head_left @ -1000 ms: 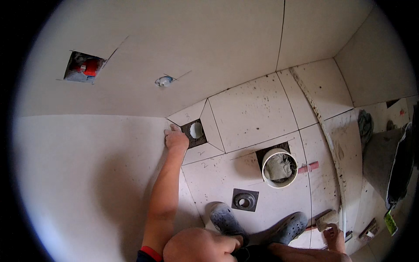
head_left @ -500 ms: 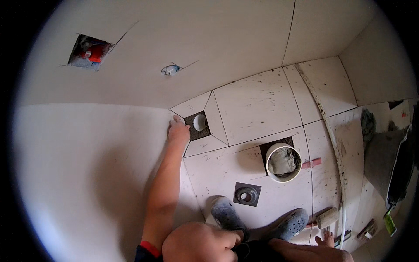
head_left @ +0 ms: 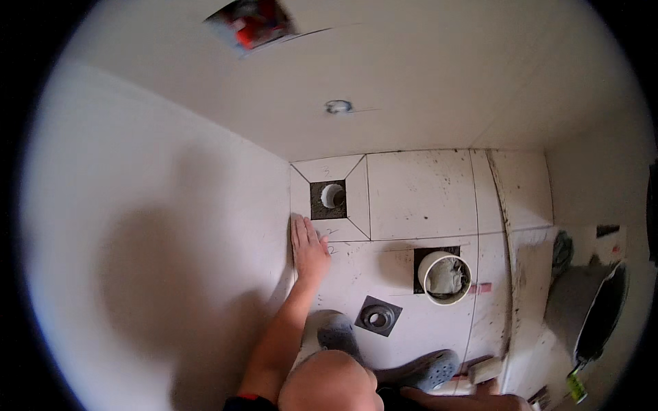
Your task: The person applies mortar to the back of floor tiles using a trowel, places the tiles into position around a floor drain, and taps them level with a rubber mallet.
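My left hand (head_left: 310, 250) lies flat with fingers stretched out on the pale floor tiles, close to the left wall. Its fingertips rest at the edge of the cut tile pieces (head_left: 329, 228) that frame a square opening. Inside that opening, a white drain pipe (head_left: 334, 196) stands in dark mortar. A square grey drain fitting (head_left: 378, 316) sits on the tile before my shoe. Only a sliver of my right hand (head_left: 488, 388) shows past my knee, beside a rubber mallet (head_left: 485, 370) with a pale head; its fingers are hidden.
A wide white pipe (head_left: 443, 277) stuffed with a cloth rises from another cutout. A long, dirty strip (head_left: 504, 226) runs along the floor at right. Beyond it stands a grey bucket (head_left: 582, 308). The back wall has a cutout with red fittings (head_left: 253, 27) and a small hole (head_left: 338, 107).
My left hand has moved from the opening's left side toward me, flattening on the tiles. The view has shifted. The drain fitting appears turned, and my right hand is more hidden.
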Demonstrator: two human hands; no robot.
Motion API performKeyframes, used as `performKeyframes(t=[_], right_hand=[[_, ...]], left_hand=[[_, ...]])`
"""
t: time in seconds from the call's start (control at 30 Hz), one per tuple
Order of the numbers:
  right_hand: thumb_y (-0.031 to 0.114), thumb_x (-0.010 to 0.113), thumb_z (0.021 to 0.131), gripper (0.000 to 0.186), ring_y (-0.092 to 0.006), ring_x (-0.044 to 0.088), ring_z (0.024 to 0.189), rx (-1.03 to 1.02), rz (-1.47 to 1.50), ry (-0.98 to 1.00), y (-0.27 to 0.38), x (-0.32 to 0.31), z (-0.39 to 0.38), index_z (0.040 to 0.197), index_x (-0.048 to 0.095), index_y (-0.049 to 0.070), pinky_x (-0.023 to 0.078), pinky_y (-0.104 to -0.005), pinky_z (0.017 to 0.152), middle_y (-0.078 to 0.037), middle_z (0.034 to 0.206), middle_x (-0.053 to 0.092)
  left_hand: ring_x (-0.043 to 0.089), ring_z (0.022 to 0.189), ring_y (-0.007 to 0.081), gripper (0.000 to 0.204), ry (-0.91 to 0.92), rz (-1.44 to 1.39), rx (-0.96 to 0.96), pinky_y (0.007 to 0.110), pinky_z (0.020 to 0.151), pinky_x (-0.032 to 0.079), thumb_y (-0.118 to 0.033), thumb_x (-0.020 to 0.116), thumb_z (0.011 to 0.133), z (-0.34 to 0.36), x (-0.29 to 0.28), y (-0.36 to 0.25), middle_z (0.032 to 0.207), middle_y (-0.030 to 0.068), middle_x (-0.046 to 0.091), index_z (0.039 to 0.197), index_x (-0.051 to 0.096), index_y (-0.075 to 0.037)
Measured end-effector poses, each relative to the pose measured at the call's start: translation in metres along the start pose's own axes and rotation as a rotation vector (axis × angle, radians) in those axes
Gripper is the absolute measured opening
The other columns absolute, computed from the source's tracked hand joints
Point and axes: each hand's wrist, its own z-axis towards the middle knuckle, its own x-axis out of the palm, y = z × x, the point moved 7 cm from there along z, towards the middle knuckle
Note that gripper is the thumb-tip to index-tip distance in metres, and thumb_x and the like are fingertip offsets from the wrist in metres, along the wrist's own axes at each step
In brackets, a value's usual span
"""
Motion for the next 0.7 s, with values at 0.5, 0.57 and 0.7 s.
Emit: performKeyframes(t=[0.5,0.57,0.7], right_hand=[[0.009,0.065,0.086,0.017,-0.0251,0.063,0.098,-0.892,0.255,-0.148,0.358,-0.223,-0.044,0.099,0.057,0.001,0.049,-0.0447,0.096,-0.01,0.098,0.062],[0.007,0.064,0.086,0.015,-0.0248,0.063,0.098,-1.093,0.289,-0.099,0.425,-0.23,-0.075,0.099,0.057,0.001,0.049,-0.0447,0.097,-0.009,0.098,0.062],[0.004,0.063,0.087,0.012,-0.024,0.062,0.098,-1.467,0.341,0.078,0.545,-0.213,-0.139,0.098,0.057,0.002,0.048,-0.0449,0.1,-0.008,0.097,0.061]], left_hand=[[0.018,0.146,0.0492,0.079,0.018,-0.094,-0.058,0.054,0.12,0.015,-0.036,0.054,0.095,-0.038,0.009,0.013,0.156,0.0351,0.018,0.145,0.024,0.018],[0.019,0.146,0.0499,0.08,-0.008,-0.126,-0.075,0.055,0.12,0.015,-0.037,0.054,0.095,-0.034,0.008,0.012,0.155,0.0356,0.02,0.145,0.025,0.018],[0.016,0.148,0.0475,0.081,-0.097,-0.177,-0.089,0.054,0.12,0.013,-0.037,0.055,0.093,-0.037,0.012,0.013,0.157,0.0332,0.019,0.146,0.025,0.016]])
